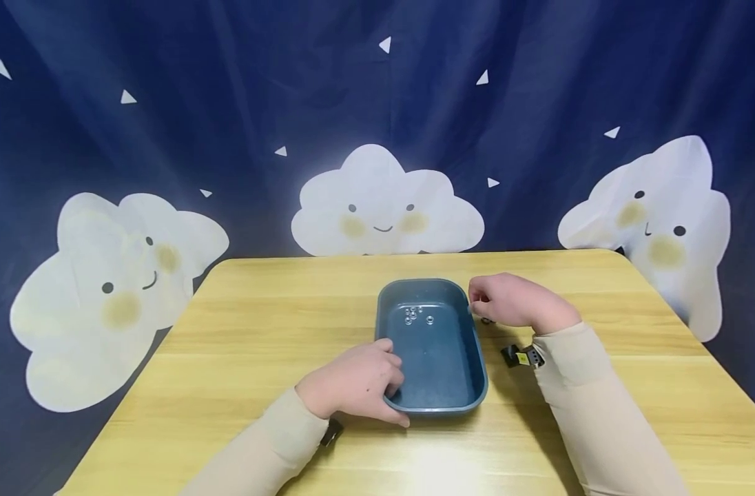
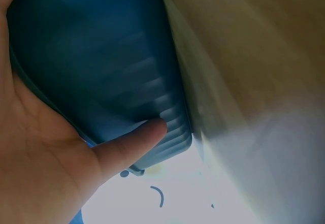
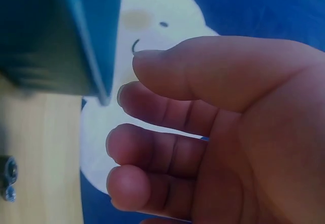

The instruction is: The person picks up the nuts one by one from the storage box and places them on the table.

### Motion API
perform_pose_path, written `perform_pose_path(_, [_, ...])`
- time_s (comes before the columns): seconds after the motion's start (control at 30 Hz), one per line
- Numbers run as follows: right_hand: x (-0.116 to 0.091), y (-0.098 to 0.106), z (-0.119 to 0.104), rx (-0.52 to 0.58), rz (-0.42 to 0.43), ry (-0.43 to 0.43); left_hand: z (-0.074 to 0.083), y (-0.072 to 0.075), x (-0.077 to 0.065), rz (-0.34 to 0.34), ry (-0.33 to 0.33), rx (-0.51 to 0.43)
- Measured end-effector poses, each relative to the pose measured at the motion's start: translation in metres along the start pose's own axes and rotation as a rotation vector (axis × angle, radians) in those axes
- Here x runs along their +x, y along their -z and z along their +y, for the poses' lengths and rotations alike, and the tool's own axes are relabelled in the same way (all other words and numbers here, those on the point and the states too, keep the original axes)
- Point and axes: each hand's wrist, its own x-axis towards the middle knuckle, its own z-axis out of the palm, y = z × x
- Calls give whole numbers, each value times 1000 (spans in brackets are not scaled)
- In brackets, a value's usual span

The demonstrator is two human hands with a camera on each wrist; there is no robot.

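A blue curtain [image 1: 328, 83] hangs behind the wood-grain table [image 1: 278, 310]. Curtain print: three white clouds [image 1: 384, 182], yellow-cheeked, and small white triangles [image 1: 386, 45].

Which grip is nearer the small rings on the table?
Right. The right grip hovers close to the small rings; the left grip is across the tray, holding its near-left corner.

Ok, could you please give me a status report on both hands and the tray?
Left hand grips tray, near-left corner. Right hand beside far-right rim, holding nothing visible. Small rings inside; other rings outside, partly hidden behind right hand from above.
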Motion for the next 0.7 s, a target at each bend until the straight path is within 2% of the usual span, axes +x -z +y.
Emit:
perform_pose_path(0.27, [0,2,-16,-10,12,15,-1,-2,-2,34,-6,-17])
perform_pose_path(0.5, [0,0,-30,-68,49,47,-1,-4,-1,51,-23,-18])
perform_pose_path(0.7, [-2,0,-42,-70,19,49,-2,-3,-1,55,-31,-15])
